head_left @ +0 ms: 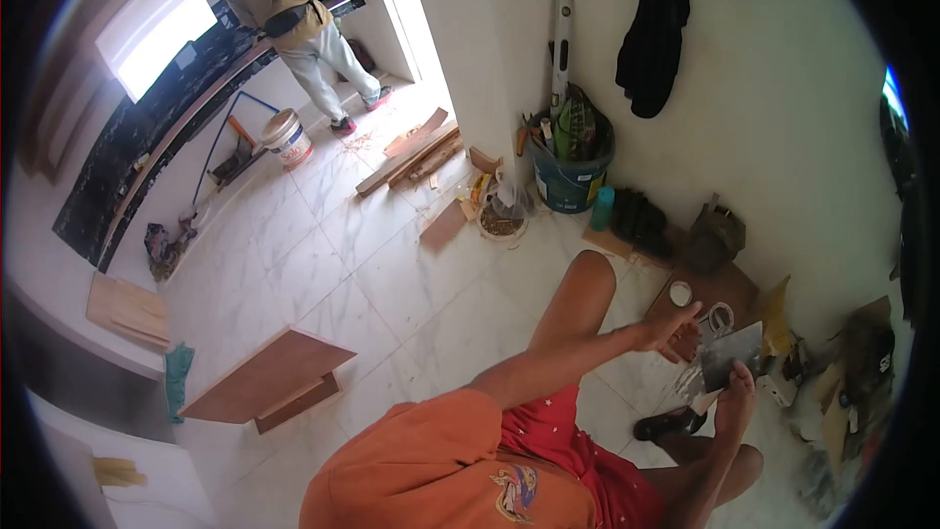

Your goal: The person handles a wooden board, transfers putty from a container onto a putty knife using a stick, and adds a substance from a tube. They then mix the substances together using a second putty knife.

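Note:
My left hand [674, 332] is stretched out past my raised knee, palm partly showing and fingers apart, with nothing visible in it. Lower down, my right hand [734, 398] grips the edge of a flat, thin grey sheet [731, 357], thumb on its face. The sheet is tilted, just right of my left hand. Beyond my hands, a small white round lid or cup [681, 293] and a ring-shaped container [720, 317] are on a brown board [736, 286] on the floor.
A dark bucket of tools [570, 181] stands by the wall, near a turquoise bottle [602, 208]. Wood strips [411, 159] and a clear tub [502, 220] are farther off. A brown panel [269, 377] stands left. Another person [294, 20] stands at the far counter.

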The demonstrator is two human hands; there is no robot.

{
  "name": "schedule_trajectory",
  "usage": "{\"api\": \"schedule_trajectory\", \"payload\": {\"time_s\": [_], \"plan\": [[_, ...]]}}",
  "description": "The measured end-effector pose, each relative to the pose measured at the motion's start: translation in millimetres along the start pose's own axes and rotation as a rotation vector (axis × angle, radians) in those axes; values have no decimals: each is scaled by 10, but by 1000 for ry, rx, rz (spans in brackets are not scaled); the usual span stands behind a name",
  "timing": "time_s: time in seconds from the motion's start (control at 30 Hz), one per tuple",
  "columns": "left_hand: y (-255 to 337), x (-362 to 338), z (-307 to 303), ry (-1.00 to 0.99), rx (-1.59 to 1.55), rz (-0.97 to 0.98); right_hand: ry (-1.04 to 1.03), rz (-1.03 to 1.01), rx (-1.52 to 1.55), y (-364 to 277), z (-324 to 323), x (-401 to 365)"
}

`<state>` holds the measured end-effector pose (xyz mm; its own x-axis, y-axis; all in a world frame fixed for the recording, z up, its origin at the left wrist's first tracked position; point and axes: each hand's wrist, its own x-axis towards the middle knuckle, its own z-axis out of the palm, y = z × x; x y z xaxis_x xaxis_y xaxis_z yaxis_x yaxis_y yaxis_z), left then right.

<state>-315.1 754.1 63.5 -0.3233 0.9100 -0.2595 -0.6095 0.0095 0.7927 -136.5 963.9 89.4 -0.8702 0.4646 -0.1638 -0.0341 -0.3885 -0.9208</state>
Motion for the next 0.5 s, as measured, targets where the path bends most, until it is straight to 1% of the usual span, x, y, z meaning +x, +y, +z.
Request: {"api": "schedule_trajectory", "payload": {"time_s": [0.03,0.1,0.17,0.2,0.3,0.37,0.4,0.47,0.5], "plan": [[188,-12,85,-9,1,1,88,17,-106,-26,-8,90],[558,-22,251,-31,14,-2,46,-216,-285,85,-225,505],[777,179,273,-96,149,138,48,-437,-710,-60,-141,685],[843,289,283,-132,208,208,61,-530,-1052,-341,95,700],[1064,625,239,-97,416,376,2,-258,-366,-485,14,1281],[1257,677,179,-65,444,366,-67,-136,79,-585,61,1544],[1308,709,144,-48,458,361,-64,-121,98,-586,80,1619],[1286,825,35,-52,439,419,-59,-87,135,-564,177,1695],[1281,859,-11,-52,426,443,-6,-116,-191,-618,274,1669]]}}
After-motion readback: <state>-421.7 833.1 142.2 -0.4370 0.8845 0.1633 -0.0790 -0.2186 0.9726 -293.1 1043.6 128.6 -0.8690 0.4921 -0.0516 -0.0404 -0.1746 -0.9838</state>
